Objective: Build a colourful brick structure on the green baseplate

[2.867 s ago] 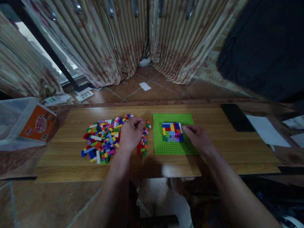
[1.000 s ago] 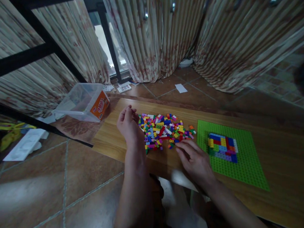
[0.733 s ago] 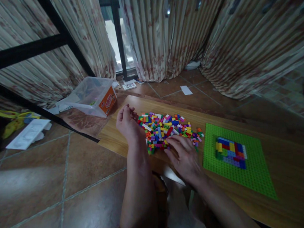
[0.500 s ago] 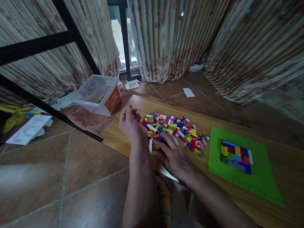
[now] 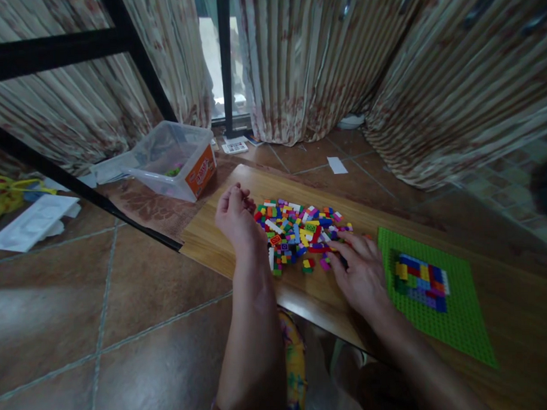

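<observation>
A pile of small coloured toy bricks (image 5: 296,228) lies on the wooden board (image 5: 250,180). At the pile's left edge my left hand (image 5: 235,215) is raised with its fingers curled in; whatever may be inside them is hidden. My right hand (image 5: 361,274) reaches over the pile's right end, fingers spread and pointing into the loose bricks, covering some of them. A green studded baseplate (image 5: 466,330) lies just right of that hand. On it sits a low block of joined bricks (image 5: 422,282) in blue, yellow, red, purple and white.
Beyond the board's left end, a clear plastic box (image 5: 165,185) with an orange label stands on a patterned mat. A black metal frame (image 5: 136,48) crosses the left side. White moulded packaging (image 5: 36,219) lies on the tiled floor. Striped curtains (image 5: 314,72) hang behind.
My right hand has moved right, from the front middle of the pile to its right end, uncovering bricks there. My left hand stays curled in about the same place. The view has shifted slightly.
</observation>
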Demonstrator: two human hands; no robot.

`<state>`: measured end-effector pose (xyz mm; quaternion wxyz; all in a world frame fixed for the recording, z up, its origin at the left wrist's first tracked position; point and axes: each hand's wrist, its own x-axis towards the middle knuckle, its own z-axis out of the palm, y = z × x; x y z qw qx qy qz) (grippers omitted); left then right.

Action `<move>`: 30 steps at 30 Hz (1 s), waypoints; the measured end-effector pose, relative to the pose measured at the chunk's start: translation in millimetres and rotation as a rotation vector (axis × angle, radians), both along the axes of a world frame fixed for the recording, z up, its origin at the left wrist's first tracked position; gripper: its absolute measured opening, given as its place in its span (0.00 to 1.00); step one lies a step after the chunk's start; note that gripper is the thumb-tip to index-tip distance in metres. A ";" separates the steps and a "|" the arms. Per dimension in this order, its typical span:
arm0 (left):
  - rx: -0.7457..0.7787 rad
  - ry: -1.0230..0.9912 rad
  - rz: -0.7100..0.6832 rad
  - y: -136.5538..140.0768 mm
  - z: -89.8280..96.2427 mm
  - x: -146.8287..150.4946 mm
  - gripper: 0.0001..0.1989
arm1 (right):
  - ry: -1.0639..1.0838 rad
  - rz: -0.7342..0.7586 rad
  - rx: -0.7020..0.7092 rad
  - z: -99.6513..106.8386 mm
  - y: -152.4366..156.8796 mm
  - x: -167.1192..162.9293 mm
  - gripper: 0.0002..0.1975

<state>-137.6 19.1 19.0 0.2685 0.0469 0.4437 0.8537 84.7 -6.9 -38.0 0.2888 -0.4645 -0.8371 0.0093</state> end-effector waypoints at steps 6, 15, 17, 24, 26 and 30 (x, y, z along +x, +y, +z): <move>-0.013 0.021 0.017 0.0 0.4 -2.1 0.08 | 0.003 0.149 -0.084 4.5 -6.5 -31.7 0.14; 0.004 0.007 0.009 1.4 0.7 0.0 0.06 | -0.025 0.228 -0.157 7.5 8.6 -39.4 0.10; 0.002 0.004 0.004 1.1 1.2 0.6 0.06 | 0.065 0.212 -0.180 11.1 8.3 -34.8 0.10; -0.009 0.011 -0.042 1.3 2.7 5.6 0.07 | 0.385 -0.019 -0.406 20.2 2.4 -9.9 0.12; -0.017 0.012 -0.052 2.0 2.9 6.9 0.07 | 0.432 -0.043 -0.458 21.8 0.9 -4.7 0.12; -0.042 0.029 -0.063 2.8 3.3 9.7 0.06 | 0.526 -0.093 -0.512 20.5 -1.1 2.9 0.14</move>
